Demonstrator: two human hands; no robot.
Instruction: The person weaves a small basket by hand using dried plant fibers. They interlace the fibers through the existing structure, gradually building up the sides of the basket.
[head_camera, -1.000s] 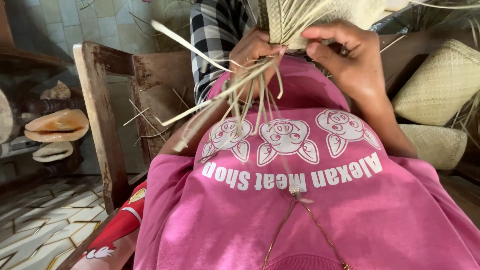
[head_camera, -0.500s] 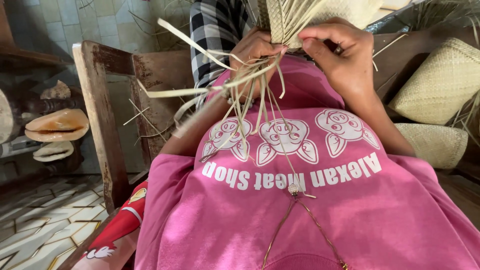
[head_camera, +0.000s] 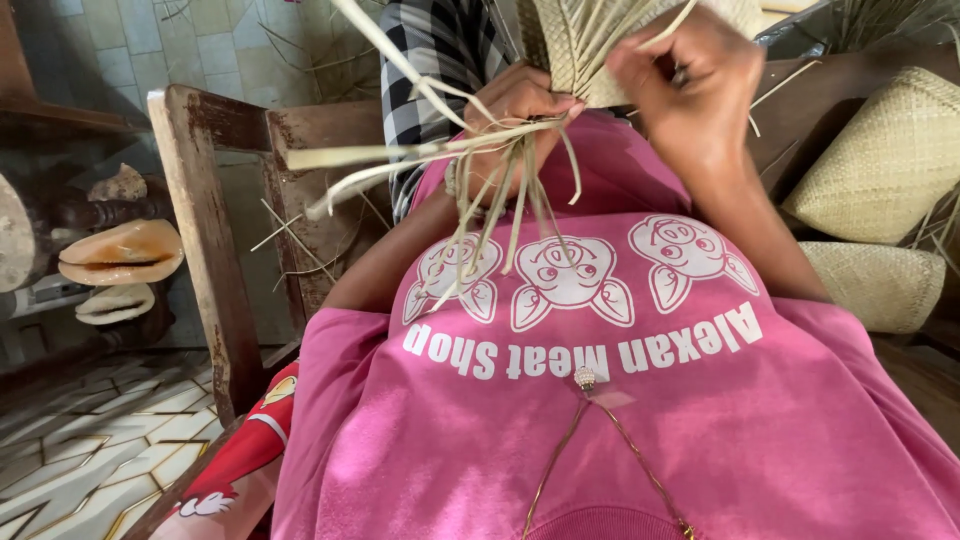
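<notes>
A partly woven piece of pale dried leaf strips (head_camera: 590, 40) rests on my lap above my pink shirt. My left hand (head_camera: 515, 110) grips a bunch of loose strips (head_camera: 430, 160) that fan out to the left and hang down over the shirt. My right hand (head_camera: 690, 85) pinches one strip at the lower edge of the woven part, fingers closed on it. The top of the weave runs out of view.
A worn wooden chair arm (head_camera: 205, 230) stands at my left, with loose strips lying on it. Two finished woven pouches (head_camera: 885, 165) lie at my right. Pale shells (head_camera: 120, 255) sit on a dark shelf at far left. Patterned floor tiles (head_camera: 90, 450) show below.
Both hands have risen toward the woven piece. The loose strips in my left hand have swung up and further left. My right hand has shifted right along the weave's edge.
</notes>
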